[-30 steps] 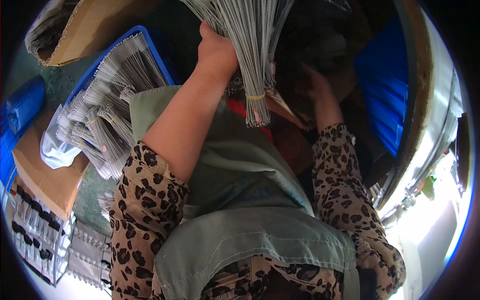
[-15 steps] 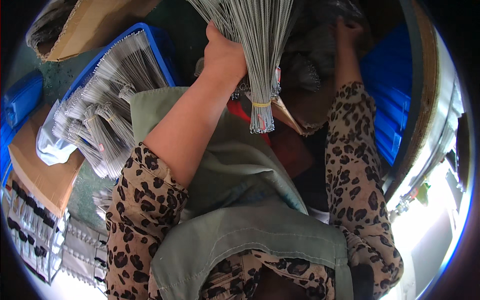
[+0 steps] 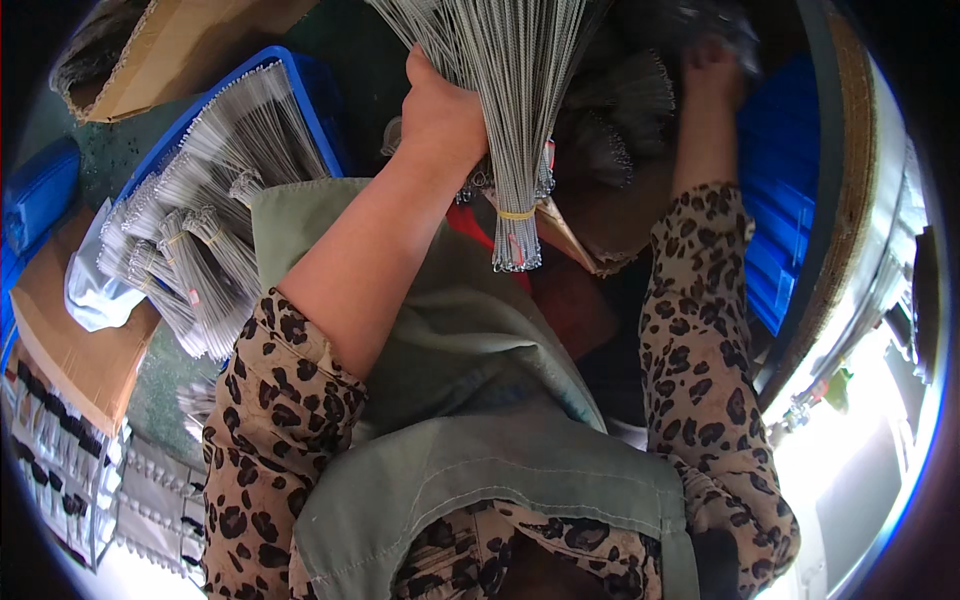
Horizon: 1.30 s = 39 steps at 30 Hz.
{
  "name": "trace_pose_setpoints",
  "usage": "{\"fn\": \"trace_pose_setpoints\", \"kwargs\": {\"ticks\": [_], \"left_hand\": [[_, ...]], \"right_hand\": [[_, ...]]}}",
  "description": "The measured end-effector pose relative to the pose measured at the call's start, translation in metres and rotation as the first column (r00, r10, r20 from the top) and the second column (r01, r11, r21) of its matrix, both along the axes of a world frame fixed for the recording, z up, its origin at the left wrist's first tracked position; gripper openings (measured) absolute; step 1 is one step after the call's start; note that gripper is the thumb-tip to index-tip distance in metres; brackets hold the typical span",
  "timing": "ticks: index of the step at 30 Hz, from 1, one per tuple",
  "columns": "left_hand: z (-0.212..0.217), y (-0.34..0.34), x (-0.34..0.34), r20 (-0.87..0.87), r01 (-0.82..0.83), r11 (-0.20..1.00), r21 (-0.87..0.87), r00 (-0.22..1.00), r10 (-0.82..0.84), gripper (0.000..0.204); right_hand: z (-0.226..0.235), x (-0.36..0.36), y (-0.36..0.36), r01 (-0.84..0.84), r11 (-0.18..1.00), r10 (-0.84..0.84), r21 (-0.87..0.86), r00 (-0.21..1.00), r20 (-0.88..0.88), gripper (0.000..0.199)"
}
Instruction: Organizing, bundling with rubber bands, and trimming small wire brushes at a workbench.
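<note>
Right hand moved up, near blue crate, gap to held wires

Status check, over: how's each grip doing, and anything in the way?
Left grip: holding long, thin, grey metal-looking wires, narrow yellow band near bottom. Right grip: blurred, at clear plastic wrapping, hold unclear. Between them: more grey wire bundles.

Grn flr w/ blue crate, cardbd box upper L, wires nr crate

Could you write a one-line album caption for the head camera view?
Left hand holding wire bundles, right hand near crinkled plastic, more wires in a blue bin.
</note>
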State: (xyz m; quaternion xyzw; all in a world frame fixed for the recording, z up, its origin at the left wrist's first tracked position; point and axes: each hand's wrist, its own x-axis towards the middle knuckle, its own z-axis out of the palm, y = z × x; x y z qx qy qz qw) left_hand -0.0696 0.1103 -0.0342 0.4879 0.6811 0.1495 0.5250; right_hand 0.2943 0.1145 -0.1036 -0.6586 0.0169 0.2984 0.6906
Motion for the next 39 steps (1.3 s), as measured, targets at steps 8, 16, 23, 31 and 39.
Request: {"fn": "trace_pose_setpoints", "kwargs": {"ticks": [8,16,23,31,39], "left_hand": [[0.010,-0.001,0.019,-0.005,0.121,0.991,-0.061,0.993,-0.122,0.105],[-0.003,-0.001,0.016,0.030,0.123,0.991,-0.050,0.992,-0.122,0.104],[-0.003,-0.002,0.016,0.189,0.066,0.993,-0.095,0.981,-0.047,0.088],[0.010,0.004,0.016,0.434,0.048,0.985,-0.167,0.901,0.030,0.060],[0.010,0.010,0.022,0.666,0.142,0.973,-0.181,0.746,0.015,0.044]], "right_hand": [[0.009,0.111,-0.091,-0.219,0.974,0.128,0.050,0.722,0.680,0.035],[0.047,0.101,-0.114,-0.154,0.988,0.141,0.002,0.907,0.396,0.042],[0.047,0.114,-0.118,-0.082,0.995,0.089,-0.064,0.991,0.105,0.051],[0.023,0.042,-0.120,-0.023,0.968,0.049,-0.250,0.994,0.096,0.054],[0.051,-0.102,-0.160,-0.277,0.883,0.394,-0.379,0.876,0.277,0.024]]}}
